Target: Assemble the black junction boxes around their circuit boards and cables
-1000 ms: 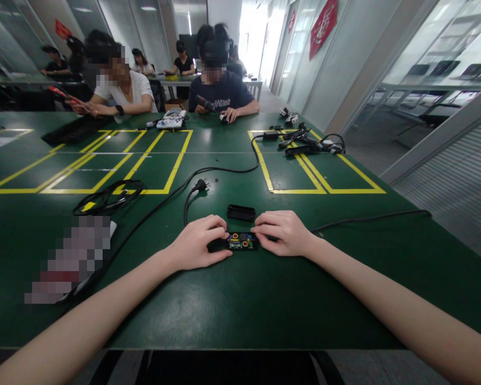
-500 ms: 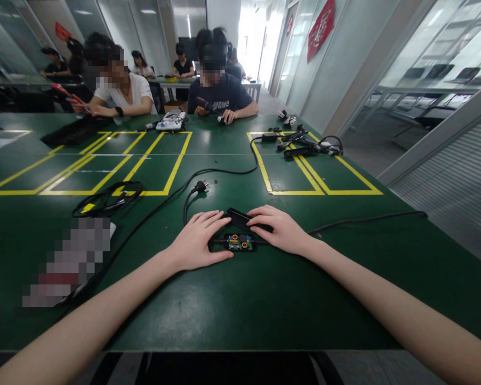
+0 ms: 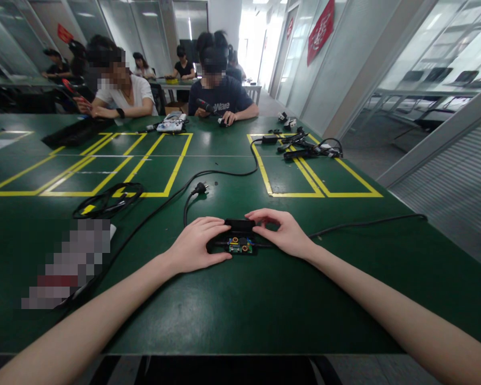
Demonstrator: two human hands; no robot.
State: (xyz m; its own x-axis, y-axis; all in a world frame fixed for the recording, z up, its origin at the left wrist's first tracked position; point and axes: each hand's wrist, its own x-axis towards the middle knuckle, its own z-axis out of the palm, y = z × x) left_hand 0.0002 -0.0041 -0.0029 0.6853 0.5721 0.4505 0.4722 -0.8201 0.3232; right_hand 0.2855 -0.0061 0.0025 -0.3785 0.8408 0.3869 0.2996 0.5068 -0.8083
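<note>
An open black adapter case with a small circuit board [image 3: 239, 246] inside lies on the green table [image 3: 240, 305] in front of me. My left hand [image 3: 196, 246] grips its left end, thumb at the front and fingers curled over the back. A black cover [image 3: 239, 225] sits tilted over the far edge of the case. My right hand [image 3: 282, 232] pinches that cover at its right end. A black cable [image 3: 369, 220] runs from the case off to the right.
A power cord with a plug [image 3: 200, 187] curves across the table behind my hands. A coiled black cable [image 3: 108, 198] lies at the left. More adapters and cables [image 3: 304, 145] sit at the far right. Two people [image 3: 220, 91] work at the far side.
My right hand reached to the black cover lying behind the case, picked it up and brought it over the case's far edge. My left hand stayed on the case's left end.
</note>
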